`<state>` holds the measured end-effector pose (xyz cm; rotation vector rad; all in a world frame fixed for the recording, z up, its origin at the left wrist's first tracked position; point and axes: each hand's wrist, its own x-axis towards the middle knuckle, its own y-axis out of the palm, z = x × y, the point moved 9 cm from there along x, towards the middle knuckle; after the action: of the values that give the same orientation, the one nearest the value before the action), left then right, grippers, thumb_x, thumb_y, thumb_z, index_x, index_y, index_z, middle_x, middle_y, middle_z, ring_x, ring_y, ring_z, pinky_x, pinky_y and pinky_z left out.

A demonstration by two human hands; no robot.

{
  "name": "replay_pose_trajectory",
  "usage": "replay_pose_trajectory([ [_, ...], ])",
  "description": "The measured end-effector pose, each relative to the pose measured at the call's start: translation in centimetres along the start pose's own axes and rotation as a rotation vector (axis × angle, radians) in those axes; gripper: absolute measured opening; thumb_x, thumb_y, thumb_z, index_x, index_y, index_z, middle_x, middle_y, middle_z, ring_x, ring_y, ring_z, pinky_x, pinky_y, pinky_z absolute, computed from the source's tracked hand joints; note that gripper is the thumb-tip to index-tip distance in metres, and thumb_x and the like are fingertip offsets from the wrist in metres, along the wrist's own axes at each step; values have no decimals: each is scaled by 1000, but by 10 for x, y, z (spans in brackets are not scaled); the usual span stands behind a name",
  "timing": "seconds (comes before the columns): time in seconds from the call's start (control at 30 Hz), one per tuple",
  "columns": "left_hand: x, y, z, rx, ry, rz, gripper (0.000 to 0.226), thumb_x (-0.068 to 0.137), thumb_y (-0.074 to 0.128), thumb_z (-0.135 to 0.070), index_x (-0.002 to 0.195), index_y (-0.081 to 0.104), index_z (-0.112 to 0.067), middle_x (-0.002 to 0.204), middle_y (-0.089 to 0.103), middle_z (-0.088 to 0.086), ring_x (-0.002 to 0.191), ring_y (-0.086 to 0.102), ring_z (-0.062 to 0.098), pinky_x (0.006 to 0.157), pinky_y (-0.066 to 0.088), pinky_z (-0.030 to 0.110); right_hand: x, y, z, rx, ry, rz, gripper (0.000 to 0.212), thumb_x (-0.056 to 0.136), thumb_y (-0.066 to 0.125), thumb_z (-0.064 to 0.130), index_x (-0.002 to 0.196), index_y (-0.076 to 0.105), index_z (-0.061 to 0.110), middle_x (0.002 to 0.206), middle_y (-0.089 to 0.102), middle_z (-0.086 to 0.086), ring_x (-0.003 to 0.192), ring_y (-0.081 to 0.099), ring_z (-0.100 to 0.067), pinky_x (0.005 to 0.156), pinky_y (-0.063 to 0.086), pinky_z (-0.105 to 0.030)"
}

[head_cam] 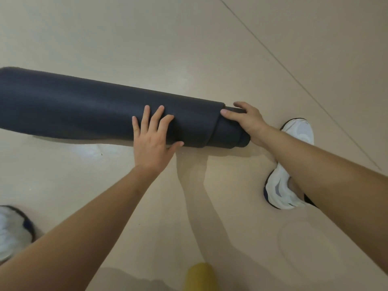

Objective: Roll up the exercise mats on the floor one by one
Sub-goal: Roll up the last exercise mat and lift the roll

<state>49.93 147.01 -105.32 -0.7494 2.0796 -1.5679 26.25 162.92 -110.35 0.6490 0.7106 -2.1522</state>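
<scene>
A dark blue-black exercise mat (84, 110) lies rolled into a long tube on the beige floor, running from the left edge to the middle right. Its inner layers stick out a little at the right end. My left hand (153, 137) presses flat on the roll near that end, fingers spread and straight, thumb along the near side. My right hand (245, 120) rests against the protruding right end, thumb on top and fingers around the far side of the core.
My right foot in a white sneaker (283, 183) stands just right of the roll's end; the left sneaker (10, 229) shows at the lower left edge. A yellow object (201, 276) sits at the bottom centre. A floor seam (294, 78) runs diagonally at the right.
</scene>
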Motion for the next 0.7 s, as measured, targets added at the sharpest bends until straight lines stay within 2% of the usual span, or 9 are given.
replay_pose_trajectory([
  [0.07, -20, -6, 24, -32, -70, 0, 69, 88, 79, -44, 147, 47, -26, 169, 27, 4, 159, 9, 40, 124, 16, 66, -12, 32, -5, -66, 15, 42, 95, 73, 87, 55, 153, 46, 23, 149, 42, -5, 131, 52, -24, 116, 44, -40],
  [0.13, -50, -13, 50, -141, -218, -21, 71, 90, 79, -32, 152, 44, -32, 174, 11, 4, 159, 6, 42, 121, 31, 63, -28, 68, -16, -154, 30, 109, 94, 76, 83, 60, 155, 41, 30, 143, 32, -5, 135, 47, -27, 120, 38, -42],
  [0.23, -100, -4, 74, -491, -477, 29, 81, 95, 74, -22, 160, 29, -42, 173, -12, -4, 157, 18, 21, 119, 39, 37, -49, 106, -30, -256, 8, 225, 91, 82, 75, 67, 158, 34, 38, 134, 25, -1, 143, 39, -29, 124, 31, -44],
  [0.27, -112, 1, 72, -633, -529, 51, 82, 97, 72, -24, 161, 26, -44, 173, -13, -8, 155, 21, 14, 115, 37, 28, -53, 112, -32, -301, -10, 253, 91, 84, 71, 68, 160, 29, 41, 136, 26, -2, 144, 36, -30, 124, 30, -45],
  [0.37, -129, 8, 64, -928, -633, -33, 76, 99, 69, -30, 159, 25, -44, 172, 7, -12, 152, 32, 14, 111, 40, 19, -52, 116, -31, -497, -122, 293, 90, 87, 65, 71, 160, 16, 51, 146, 31, -6, 143, 29, -32, 121, 26, -48],
  [0.4, -131, 9, 62, -963, -672, -81, 75, 99, 69, -30, 159, 26, -42, 170, 15, -12, 149, 37, 15, 110, 43, 19, -52, 118, -28, -509, -165, 321, 91, 87, 66, 69, 160, 14, 51, 150, 31, -6, 144, 29, -30, 122, 26, -47],
  [0.5, -137, 26, 52, -1145, -875, -139, 80, 99, 69, -26, 157, 15, -36, 167, 23, -11, 141, 50, 21, 112, 48, 34, -55, 130, -25, -383, -208, 472, 94, 89, 75, 53, 163, 18, 41, 159, 34, 5, 145, 35, -14, 125, 28, -37],
  [0.6, -137, 40, 33, -1338, -939, -131, 84, 103, 62, -31, 159, 0, -40, 169, 20, -7, 147, 40, 16, 115, 45, 44, -54, 130, -24, -237, -150, 491, 86, 84, 82, 47, 157, 37, 39, 150, 51, 14, 135, 51, -8, 119, 40, -36],
  [0.7, -134, 39, 29, -1302, -920, -118, 83, 105, 57, -37, 161, -4, -41, 170, 19, -9, 151, 34, 16, 122, 37, 46, -55, 129, -20, -143, -107, 473, 74, 76, 87, 50, 142, 54, 44, 138, 64, 7, 127, 62, -14, 112, 49, -40],
])
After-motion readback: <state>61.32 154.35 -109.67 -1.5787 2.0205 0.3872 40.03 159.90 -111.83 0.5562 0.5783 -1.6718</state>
